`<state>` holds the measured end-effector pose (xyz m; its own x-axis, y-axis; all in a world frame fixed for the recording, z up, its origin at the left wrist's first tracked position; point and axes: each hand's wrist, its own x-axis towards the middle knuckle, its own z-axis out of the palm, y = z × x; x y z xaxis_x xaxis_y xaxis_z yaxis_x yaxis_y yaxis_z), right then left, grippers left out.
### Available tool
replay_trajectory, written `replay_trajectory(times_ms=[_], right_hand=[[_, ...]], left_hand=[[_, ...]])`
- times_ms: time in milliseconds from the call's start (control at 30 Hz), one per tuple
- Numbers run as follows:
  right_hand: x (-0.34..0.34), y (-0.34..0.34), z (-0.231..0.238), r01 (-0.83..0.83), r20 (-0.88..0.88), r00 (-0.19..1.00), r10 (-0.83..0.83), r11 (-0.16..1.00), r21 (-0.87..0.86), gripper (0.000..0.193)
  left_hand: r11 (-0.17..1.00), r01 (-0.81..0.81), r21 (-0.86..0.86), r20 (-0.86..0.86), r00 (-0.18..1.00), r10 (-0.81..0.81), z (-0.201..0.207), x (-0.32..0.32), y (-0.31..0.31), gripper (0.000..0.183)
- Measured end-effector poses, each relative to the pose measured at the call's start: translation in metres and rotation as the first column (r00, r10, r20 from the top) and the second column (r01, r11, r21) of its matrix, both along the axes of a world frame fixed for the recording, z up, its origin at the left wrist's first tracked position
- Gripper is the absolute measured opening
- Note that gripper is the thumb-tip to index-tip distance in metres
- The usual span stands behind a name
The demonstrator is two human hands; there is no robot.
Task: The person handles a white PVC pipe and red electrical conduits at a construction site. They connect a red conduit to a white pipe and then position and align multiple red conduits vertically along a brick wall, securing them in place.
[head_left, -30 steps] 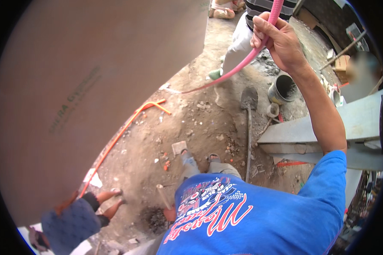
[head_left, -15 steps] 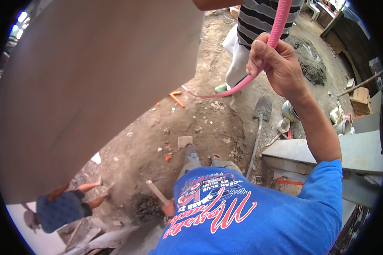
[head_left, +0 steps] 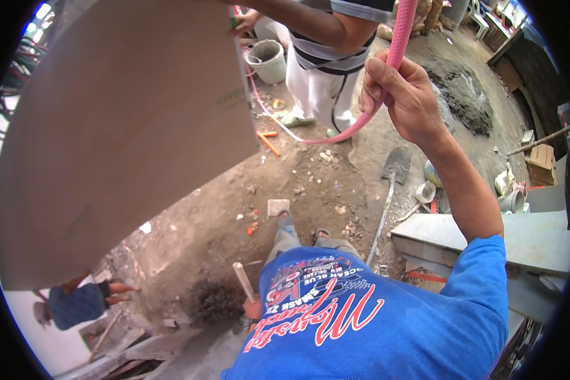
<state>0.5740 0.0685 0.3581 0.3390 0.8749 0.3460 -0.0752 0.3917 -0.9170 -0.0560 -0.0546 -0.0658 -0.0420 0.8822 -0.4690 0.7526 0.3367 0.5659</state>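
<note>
Raised at the upper right, my right hand (head_left: 404, 95) is wrapped round a pink ribbed hose (head_left: 400, 37). From below the fist the hose curves down left to the ground and runs on, thinner in view, past a co-worker's feet. Low beside my blue shirt, my left hand (head_left: 253, 308) grips a pale wooden handle (head_left: 243, 278); the handle's lower end is hidden. Left of that handle lies a dark patch of wet-looking mix (head_left: 218, 304).
Two co-workers, one in a striped shirt (head_left: 354, 31) and one in dark blue (head_left: 76, 307), carry a large brown board (head_left: 126, 139) on my left. A shovel (head_left: 396, 168), a bucket (head_left: 267, 61), a cement heap (head_left: 465, 95) and a grey bench-like slab (head_left: 453, 234) stand around.
The board and both co-workers have shifted left, and the bucket now shows behind the striped shirt. My right hand has moved slightly left with the hose; the wooden handle has shifted right.
</note>
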Motion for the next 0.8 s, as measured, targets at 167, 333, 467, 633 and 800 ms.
replay_trajectory(times_ms=[167,333,467,633,800], right_hand=[[-0.009,0.001,0.007,-0.023,-0.003,1.000,0.023,0.999,-0.036,0.027],[-0.017,-0.017,0.013,-0.046,-0.036,0.998,0.044,0.997,-0.054,0.027],[-0.013,-0.021,0.012,-0.033,-0.012,0.999,0.033,0.999,-0.021,0.025],[-0.004,-0.004,0.006,0.026,-0.019,0.999,-0.026,1.000,-0.002,0.025],[0.016,0.033,-0.002,0.157,0.092,0.984,-0.151,0.986,-0.061,0.026]], left_hand=[[1.000,0.028,0.008,-0.066,0.997,-0.028,-0.001,0.002,-0.003,0.035],[1.000,-0.022,-0.002,0.025,0.999,0.022,0.009,0.002,-0.004,0.035],[0.997,-0.070,-0.020,-0.032,0.997,0.069,-0.012,-0.009,-0.007,0.036],[0.997,-0.075,0.009,0.031,0.997,0.075,-0.038,-0.017,0.001,0.035],[0.999,-0.036,-0.032,0.042,0.998,0.037,-0.010,-0.003,0.026,0.030]])
